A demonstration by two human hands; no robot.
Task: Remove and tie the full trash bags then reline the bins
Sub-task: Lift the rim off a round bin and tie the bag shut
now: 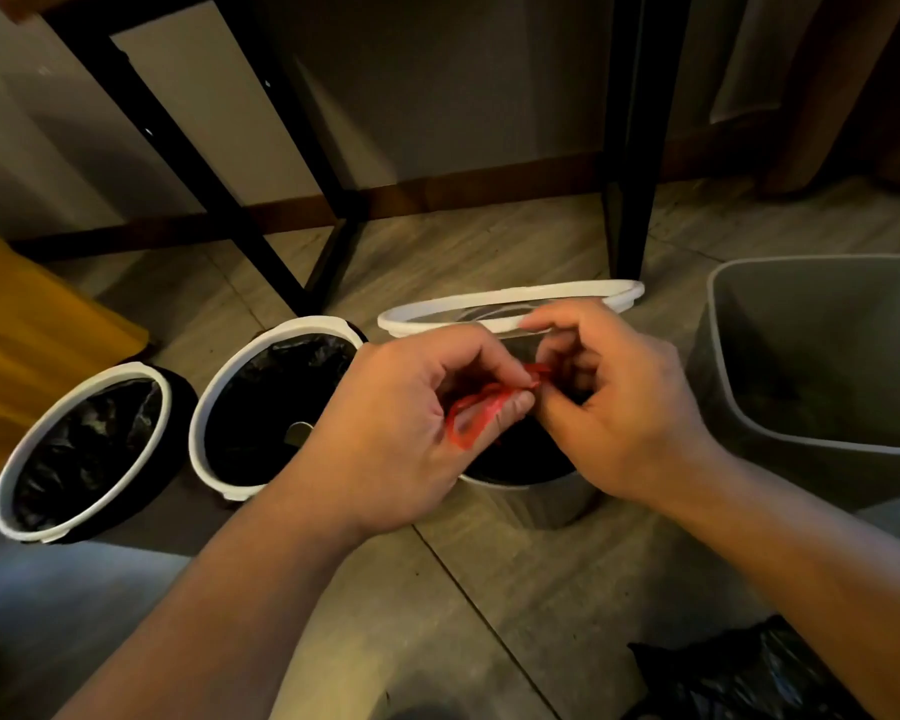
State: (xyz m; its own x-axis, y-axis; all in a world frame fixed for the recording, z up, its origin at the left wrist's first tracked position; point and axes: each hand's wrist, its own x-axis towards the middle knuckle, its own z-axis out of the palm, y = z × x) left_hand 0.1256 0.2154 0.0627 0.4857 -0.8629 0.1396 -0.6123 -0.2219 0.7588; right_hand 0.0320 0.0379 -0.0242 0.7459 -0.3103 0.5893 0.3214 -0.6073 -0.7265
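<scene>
Knotting seems the step in hand: the left hand (411, 423) and right hand (614, 407) meet directly over the round bin (531, 493), probably so the red tie (476, 415) can be worked right above the bag it belongs to. The left hand's curled fingers hold a loop of the tie, thumb and forefinger pinching it. The right hand pinches the other end, fingertips touching the left's. Both wrists bend inward, forearms reaching from the near edge. A white rim ring (510, 299) stands tilted behind them, likely freed for relining. The middle lined bin (276, 402) and far-left lined bin (81, 452) sit left. A black trash bag (749, 678) lies near right.
</scene>
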